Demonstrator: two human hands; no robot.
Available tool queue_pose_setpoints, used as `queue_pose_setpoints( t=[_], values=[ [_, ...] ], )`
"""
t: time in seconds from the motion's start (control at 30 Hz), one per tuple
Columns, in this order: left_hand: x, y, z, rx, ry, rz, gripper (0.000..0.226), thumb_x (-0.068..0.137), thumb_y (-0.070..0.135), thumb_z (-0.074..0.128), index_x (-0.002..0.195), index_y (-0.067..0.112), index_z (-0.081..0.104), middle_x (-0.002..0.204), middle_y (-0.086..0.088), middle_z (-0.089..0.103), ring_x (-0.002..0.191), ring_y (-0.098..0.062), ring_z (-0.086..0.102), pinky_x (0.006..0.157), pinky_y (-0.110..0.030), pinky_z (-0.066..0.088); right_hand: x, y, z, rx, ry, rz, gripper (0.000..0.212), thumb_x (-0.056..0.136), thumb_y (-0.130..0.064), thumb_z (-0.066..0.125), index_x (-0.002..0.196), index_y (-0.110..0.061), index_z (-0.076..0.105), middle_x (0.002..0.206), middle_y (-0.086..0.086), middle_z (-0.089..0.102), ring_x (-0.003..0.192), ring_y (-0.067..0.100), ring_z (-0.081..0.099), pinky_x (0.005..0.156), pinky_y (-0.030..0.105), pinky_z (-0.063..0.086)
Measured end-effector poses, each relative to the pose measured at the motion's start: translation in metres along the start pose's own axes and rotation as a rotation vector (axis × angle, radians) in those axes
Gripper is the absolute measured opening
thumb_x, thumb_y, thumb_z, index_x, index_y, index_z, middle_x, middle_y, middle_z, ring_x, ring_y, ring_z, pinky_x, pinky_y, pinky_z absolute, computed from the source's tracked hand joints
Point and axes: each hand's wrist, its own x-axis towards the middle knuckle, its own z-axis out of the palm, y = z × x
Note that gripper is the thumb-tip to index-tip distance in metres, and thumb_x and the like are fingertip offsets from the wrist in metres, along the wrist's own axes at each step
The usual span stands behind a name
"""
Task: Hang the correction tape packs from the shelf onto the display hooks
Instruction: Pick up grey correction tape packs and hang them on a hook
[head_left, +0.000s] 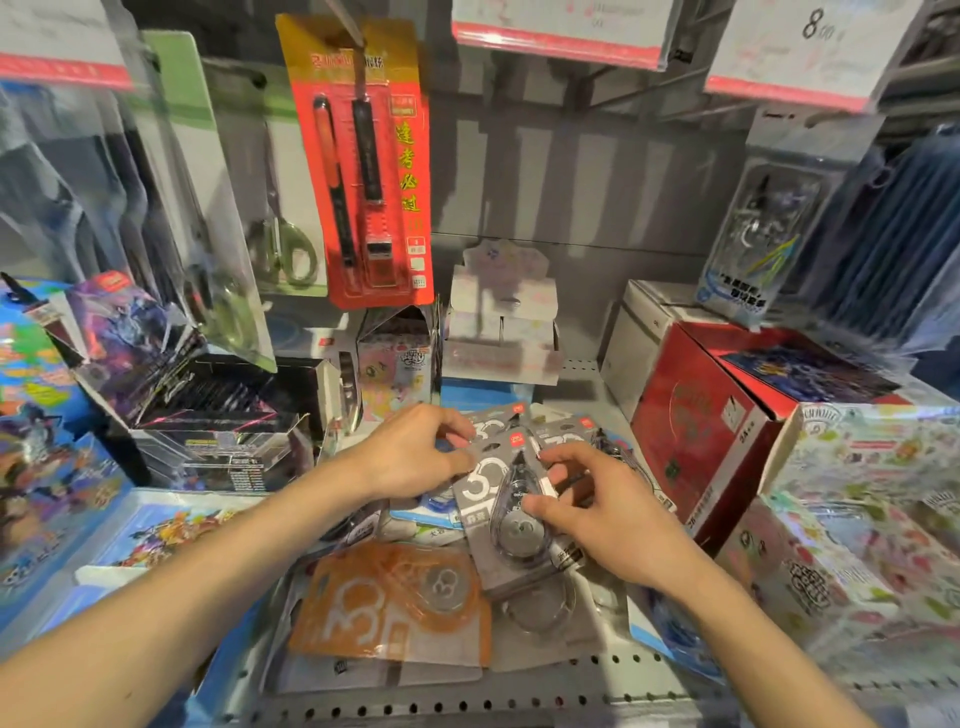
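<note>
A crowded shop shelf (519, 696) of perforated grey metal, boxes on both sides, carded goods hanging above. Grey correction tape packs (511, 512) lie in a loose pile mid-shelf, an orange pack (395, 603) in front. The left hand (415, 457) pinches the top grey pack's upper left edge; the right hand (597, 514) has fingers curled on its blister. The packs look light, thin card with slick, crushable plastic, so best held by the card edges, leaving the hang hole free.

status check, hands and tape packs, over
Left hand and right hand both pinching the grey correction tape pack on the shelf pile. Nothing hung yet. Orange pack lies nearer.
</note>
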Motion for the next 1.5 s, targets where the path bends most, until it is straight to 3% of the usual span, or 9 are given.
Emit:
queue_pose_setpoints(
  t=[0.17,0.23,0.4,0.6,0.8,0.97,1.07,1.23,1.5],
  values=[
    [-0.008,0.009,-0.005,-0.354,0.090,-0.012,0.028,0.085,0.008,0.080,0.105,0.024,0.070,0.079,0.016,0.066,0.065,-0.008,0.060,0.073,-0.025,0.054,0.002,0.001,-0.005,0.293,-0.022,0.046,0.054,0.086,-0.019,0.082,0.134,-0.024,0.059,0.087,-0.010,0.066,0.059,0.006,0.062,0.063,0.018,0.050],
    [-0.011,0.015,-0.013,-0.488,0.157,-0.018,0.034,0.082,0.005,0.083,0.108,0.023,0.071,0.093,0.009,0.072,0.066,-0.014,0.065,0.074,-0.026,0.058,0.004,-0.001,-0.009,0.441,-0.009,0.034,0.045,0.086,-0.008,0.081,0.128,-0.017,0.066,0.074,-0.012,0.071,0.058,0.003,0.064,0.061,0.016,0.052],
    [-0.020,0.032,-0.023,-0.997,0.212,-0.076,0.033,0.087,0.000,0.075,0.117,0.013,0.068,0.088,-0.002,0.081,0.071,-0.013,0.077,0.062,-0.019,0.058,0.010,-0.010,-0.020,0.680,0.142,-0.032,0.039,0.085,-0.006,0.081,0.120,-0.016,0.069,0.097,0.007,0.078,0.081,0.018,0.077,0.073,0.020,0.058],
    [-0.032,0.042,-0.005,-0.927,0.100,-0.039,0.037,0.083,0.014,0.082,0.117,0.018,0.067,0.104,-0.002,0.081,0.094,-0.016,0.078,0.075,-0.024,0.060,0.021,-0.029,-0.015,0.864,0.245,-0.020,0.041,0.086,-0.008,0.080,0.125,-0.012,0.066,0.100,0.011,0.079,0.090,0.022,0.077,0.080,0.029,0.062],
    [-0.032,0.041,-0.007,-0.927,0.182,-0.039,0.050,0.081,0.005,0.082,0.122,0.014,0.054,0.099,-0.004,0.082,0.089,-0.019,0.079,0.073,-0.023,0.060,0.023,-0.034,-0.019,0.550,0.201,-0.118,0.030,0.095,-0.022,0.072,0.124,-0.024,0.068,0.104,-0.005,0.077,0.088,-0.002,0.074,0.082,0.018,0.058],
    [-0.027,0.028,-0.007,-0.857,0.242,-0.120,0.052,0.081,0.006,0.083,0.122,0.016,0.053,0.096,-0.003,0.083,0.095,-0.028,0.078,0.090,-0.043,0.061,0.023,-0.009,-0.044,0.002,0.310,-0.103,0.028,0.101,-0.029,0.061,0.128,-0.025,0.067,0.125,-0.008,0.068,0.109,0.009,0.067,0.096,0.026,0.050],
    [-0.027,0.023,0.003,-0.802,0.228,-0.179,0.052,0.080,0.007,0.084,0.120,0.015,0.053,0.087,-0.003,0.082,0.078,-0.021,0.077,0.071,-0.032,0.059,0.022,0.014,-0.042,-0.374,0.233,0.038,0.036,0.100,-0.037,0.059,0.132,-0.021,0.064,0.135,0.004,0.059,0.120,0.025,0.062,0.099,0.034,0.046],
    [-0.026,0.018,0.014,-0.789,0.200,-0.203,0.046,0.082,0.007,0.083,0.114,0.017,0.052,0.070,0.005,0.079,0.054,-0.002,0.067,0.050,-0.013,0.047,0.023,0.031,-0.030,-0.429,0.069,0.182,0.061,0.095,-0.053,0.059,0.146,-0.022,0.048,0.133,0.005,0.067,0.121,0.030,0.063,0.096,0.039,0.049],
    [-0.033,0.021,0.014,-0.817,0.216,-0.234,0.055,0.081,0.009,0.084,0.126,0.015,0.053,0.097,-0.007,0.079,0.079,-0.011,0.074,0.063,-0.016,0.054,0.020,0.031,-0.032,-0.373,0.192,0.127,0.062,0.091,-0.049,0.064,0.145,-0.023,0.052,0.138,0.006,0.063,0.123,0.030,0.062,0.098,0.038,0.048]
  ],
)
